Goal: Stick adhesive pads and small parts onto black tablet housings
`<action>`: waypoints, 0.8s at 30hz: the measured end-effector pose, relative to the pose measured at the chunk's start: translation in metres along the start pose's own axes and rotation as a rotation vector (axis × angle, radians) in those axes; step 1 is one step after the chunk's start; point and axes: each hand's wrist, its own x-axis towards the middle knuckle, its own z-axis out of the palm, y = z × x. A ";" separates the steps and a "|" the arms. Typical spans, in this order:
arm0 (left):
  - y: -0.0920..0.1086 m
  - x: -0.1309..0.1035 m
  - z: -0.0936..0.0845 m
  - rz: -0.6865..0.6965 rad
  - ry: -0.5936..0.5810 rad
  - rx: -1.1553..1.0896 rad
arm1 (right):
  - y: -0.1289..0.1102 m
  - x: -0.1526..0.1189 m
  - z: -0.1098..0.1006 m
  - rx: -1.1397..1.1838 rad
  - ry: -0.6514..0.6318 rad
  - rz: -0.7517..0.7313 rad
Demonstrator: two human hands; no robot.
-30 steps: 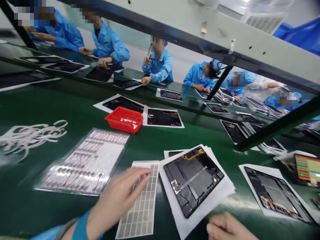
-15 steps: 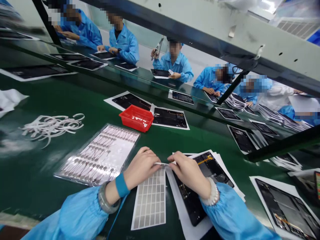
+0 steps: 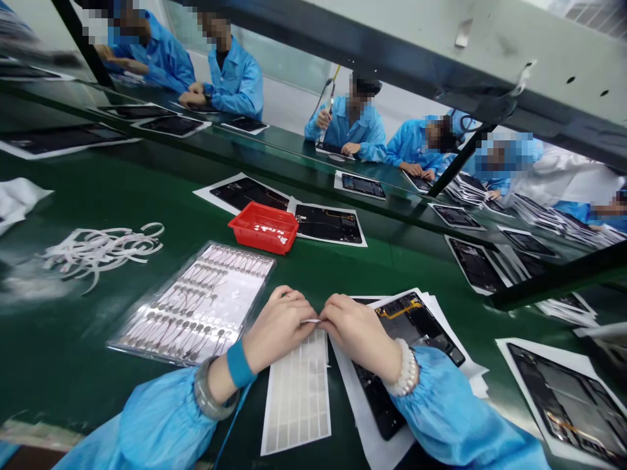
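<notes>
My left hand (image 3: 281, 324), with a blue band at the wrist, is closed on the top end of a sticker sheet (image 3: 298, 395) with rows of pale rectangles. My right hand (image 3: 356, 331) meets it there, fingertips pinched together at a small white edge (image 3: 310, 320); what they grip is mostly hidden. Under my right forearm lies a black device housing (image 3: 416, 326) with an orange flex strip, on white paper. Left of my hands lies a clear tray (image 3: 225, 301) holding rows of small round parts with wires.
A red bin (image 3: 263, 228) with small white pieces stands beyond the tray, against two housings. Curled white strips (image 3: 98, 253) lie at left. Another housing (image 3: 563, 398) is at the right edge. A metal beam (image 3: 416, 49) crosses above; several people in blue work across the bench.
My right fingers have moved left and closed in beside my left fingertips. The sheet hangs slightly differently below them. Across the bench, a person's tool has come down to a housing.
</notes>
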 end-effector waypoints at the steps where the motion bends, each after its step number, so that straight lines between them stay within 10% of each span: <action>1: 0.000 0.000 0.001 0.002 0.001 0.002 | 0.000 -0.001 0.001 0.000 0.015 -0.005; 18: -0.012 0.012 -0.019 0.015 -0.092 0.179 | 0.012 -0.035 -0.017 0.398 0.487 0.107; 24: -0.062 0.036 -0.054 -0.357 0.129 0.532 | 0.046 -0.079 -0.026 0.594 0.487 0.385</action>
